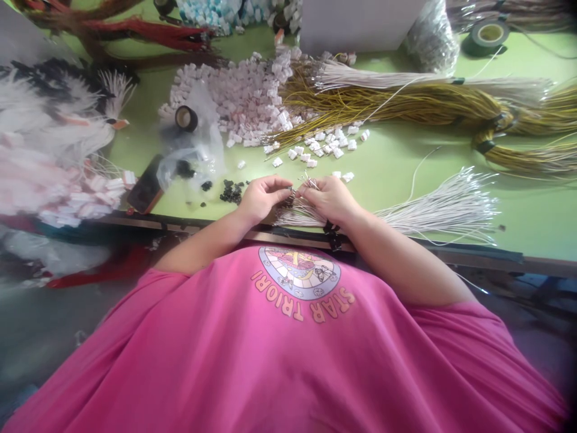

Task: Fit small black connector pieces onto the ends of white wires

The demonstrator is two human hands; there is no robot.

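Over the near edge of the table, my left hand is closed in a pinch, its thumb and forefinger together. Whatever lies between those fingertips is too small to make out. My right hand is closed round the ends of a few white wires, whose tips stick up past the fingers. Both sets of fingertips nearly meet. Beneath the hands and right forearm lies a bundle of white wires, fanned out at the right. Just left of my left hand is a small heap of black parts.
Beyond the hands spreads a big pile of white connectors. Yellow wire bundles cross the right side, with a tape roll behind. A phone, a plastic bag and another tape roll lie left.
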